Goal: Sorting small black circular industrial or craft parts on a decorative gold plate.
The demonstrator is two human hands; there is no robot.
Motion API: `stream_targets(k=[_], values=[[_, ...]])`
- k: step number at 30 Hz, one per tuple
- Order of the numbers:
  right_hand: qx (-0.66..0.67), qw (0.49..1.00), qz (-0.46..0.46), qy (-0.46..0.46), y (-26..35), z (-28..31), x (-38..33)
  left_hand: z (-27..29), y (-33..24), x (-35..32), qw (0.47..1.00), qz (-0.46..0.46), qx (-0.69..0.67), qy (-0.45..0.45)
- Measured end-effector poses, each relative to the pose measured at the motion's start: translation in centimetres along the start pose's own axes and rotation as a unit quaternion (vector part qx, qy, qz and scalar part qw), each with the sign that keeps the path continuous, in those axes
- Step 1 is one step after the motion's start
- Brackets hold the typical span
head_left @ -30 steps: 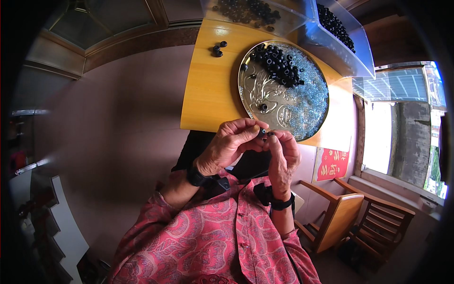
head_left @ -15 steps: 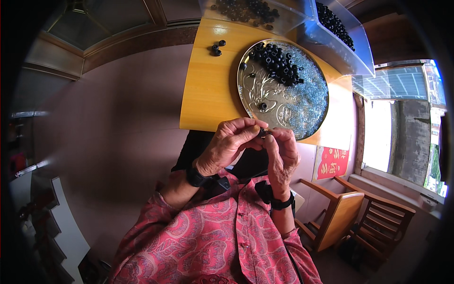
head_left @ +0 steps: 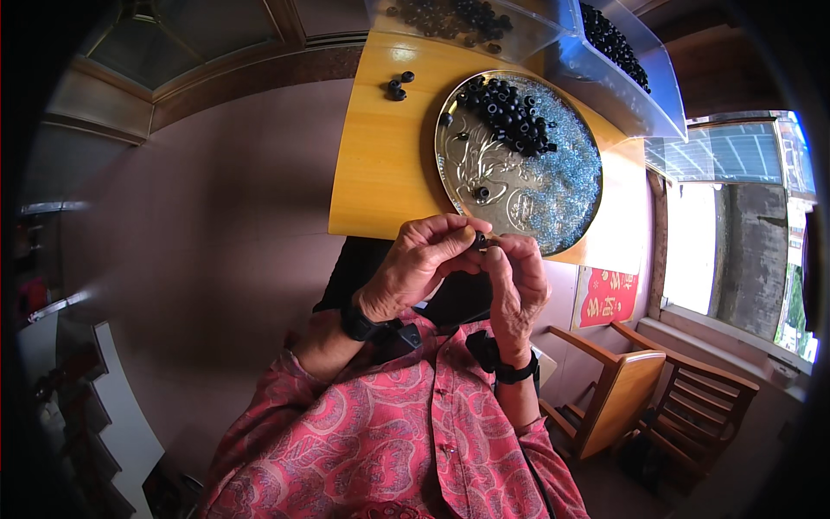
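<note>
Pinched between both hands' fingertips, left hand [head_left: 415, 268] and right hand [head_left: 516, 281], one small black ring [head_left: 478, 240]; heaped black rings [head_left: 510, 112] in the silver tray [head_left: 484, 164], upper centre, remain unhandled.

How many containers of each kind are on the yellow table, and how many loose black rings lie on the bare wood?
Round silver metal tray: 1
Clear plastic bins: 2
Loose black rings on the bare wood: 3
Total: 6
Small black ring pinched between left hand and right hand: not counted.
</note>
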State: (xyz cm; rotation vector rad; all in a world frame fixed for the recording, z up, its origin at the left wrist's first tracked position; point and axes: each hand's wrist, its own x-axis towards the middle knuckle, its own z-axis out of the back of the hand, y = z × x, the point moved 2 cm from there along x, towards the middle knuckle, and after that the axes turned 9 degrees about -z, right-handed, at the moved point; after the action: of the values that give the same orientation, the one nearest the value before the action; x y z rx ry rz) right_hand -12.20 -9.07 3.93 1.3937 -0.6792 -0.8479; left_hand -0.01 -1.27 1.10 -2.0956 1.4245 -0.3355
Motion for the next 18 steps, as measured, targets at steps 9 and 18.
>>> stream_targets(k=[9,18], values=[[0.034,0.999,-0.039,-0.004,-0.13,-0.15,-0.05,0.15,0.19,0.09,0.999,0.023,-0.040,-0.013],[0.019,0.999,-0.029,-0.005,-0.24,-0.22,0.05,0.12,0.19,0.06,1.000,0.005,-0.013,-0.009]])
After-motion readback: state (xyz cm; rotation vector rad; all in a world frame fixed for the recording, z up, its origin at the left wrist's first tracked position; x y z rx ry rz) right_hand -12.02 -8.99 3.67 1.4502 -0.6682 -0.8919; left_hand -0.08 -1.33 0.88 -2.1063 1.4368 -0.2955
